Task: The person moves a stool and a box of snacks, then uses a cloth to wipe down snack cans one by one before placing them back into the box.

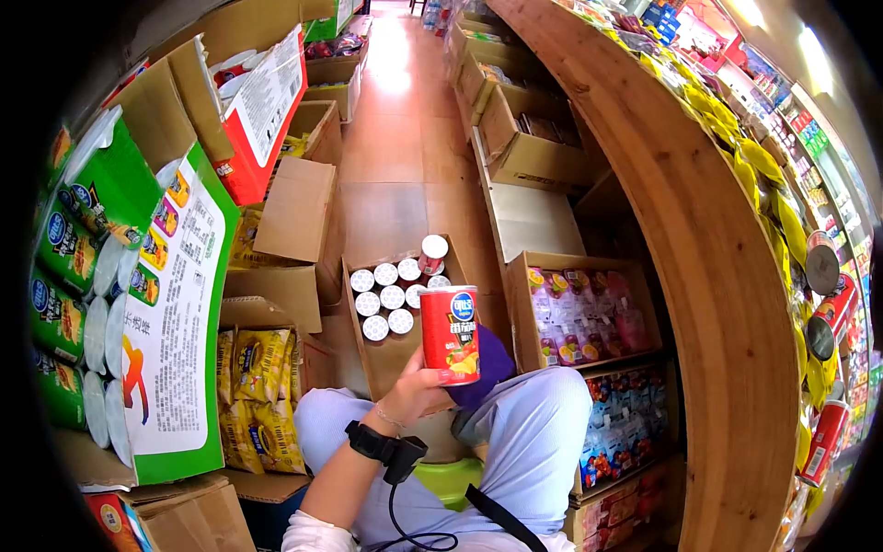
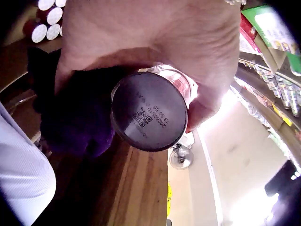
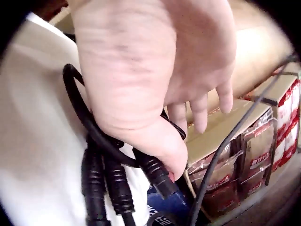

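My left hand point(image 1: 416, 394) grips a red can point(image 1: 451, 336) upright above my lap, its printed label facing me. From the left wrist view, the fingers of the left hand point(image 2: 155, 37) curl round the can, whose dark printed base point(image 2: 149, 112) shows. A dark purple item point(image 1: 489, 370) lies just behind the can. White-lidded cans point(image 1: 392, 297) stand in an open carton point(image 1: 382, 354) beyond, one raised above the others. Only the right wrist view shows my right hand point(image 3: 155, 70), fingers loosely extended and holding nothing visible, beside black cables point(image 3: 115, 181).
Green canisters point(image 1: 60, 317) and yellow packets point(image 1: 262, 400) fill cartons at the left. Boxes of pouches point(image 1: 589, 317) stand under a wooden counter point(image 1: 708, 276) at the right. Several red cans point(image 1: 826, 442) lie along the counter's far side. A tiled aisle point(image 1: 395, 156) runs ahead.
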The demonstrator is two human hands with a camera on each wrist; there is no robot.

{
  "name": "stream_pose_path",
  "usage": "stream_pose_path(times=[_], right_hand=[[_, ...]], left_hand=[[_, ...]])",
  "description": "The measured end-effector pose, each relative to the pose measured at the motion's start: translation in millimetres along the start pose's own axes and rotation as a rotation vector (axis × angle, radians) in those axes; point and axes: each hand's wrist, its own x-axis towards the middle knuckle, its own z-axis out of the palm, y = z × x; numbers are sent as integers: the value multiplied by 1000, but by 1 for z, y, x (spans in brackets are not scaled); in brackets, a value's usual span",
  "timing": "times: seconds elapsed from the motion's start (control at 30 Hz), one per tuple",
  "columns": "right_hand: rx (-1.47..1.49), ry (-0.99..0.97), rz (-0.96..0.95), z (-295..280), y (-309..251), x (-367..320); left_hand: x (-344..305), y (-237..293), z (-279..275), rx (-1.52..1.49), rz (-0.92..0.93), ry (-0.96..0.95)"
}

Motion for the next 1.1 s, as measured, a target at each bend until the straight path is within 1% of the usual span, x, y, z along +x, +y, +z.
stream_pose_path(times=[0.13, 0.2, 0.27, 0.33, 0.43, 0.47, 0.53, 0.6, 0.67, 0.73, 0.77, 0.8, 0.87, 0.93, 0.97, 1.0, 1.03, 1.07, 1.1], right_hand=[[-29, -56, 28, -1, -1, 0], [-56, -87, 46, -2, 0, 0], [-88, -137, 59, -4, -5, -5], [-142, -226, 71, -10, -11, -16], [-295, -487, 105, -31, -32, -50], [-362, -602, 115, -40, -40, -65], [-509, -892, 116, -62, -63, -99], [-615, -1142, 81, -80, -85, -129], [-684, -1325, 28, -87, -104, -147], [-675, -1276, 72, -91, -135, -149], [-614, -1196, 185, -88, -152, -145], [-705, -1172, 34, -82, -173, -145], [-1097, -1009, -268, -63, -192, -142], [-1634, -688, -377, -27, -244, -160], [-1766, -608, -457, -18, -257, -158], [-1676, -588, -609, -15, -264, -144], [-1633, -616, -760, -5, -283, -138], [-1502, -806, -683, 7, -315, -134], [-1462, -748, -647, 23, -337, -134]], left_hand=[[5, 0, 4, -68, 22, 9], [5, -2, 2, -64, 5, 18], [2, -4, 0, -72, -2, 40], [1, -3, 0, -47, -12, 45], [2, -2, 1, -28, -30, 40], [2, -2, 1, -25, -35, 35], [3, -5, -1, -75, -9, 10], [2, -5, -2, -84, -11, -1], [1, -6, -3, -106, -14, -8], [5, -8, -6, -114, -12, -10], [7, -12, -10, -115, -13, -4], [8, -13, -13, -110, -15, 4], [9, -11, -12, -117, -31, 5], [11, -11, -11, -108, -32, 12], [13, -12, -12, -95, -22, 16], [14, -13, -11, -84, -14, 18], [14, -11, -8, -60, -14, 13], [15, -11, -7, -60, -16, 15], [16, -10, -7, -55, -23, 19]])
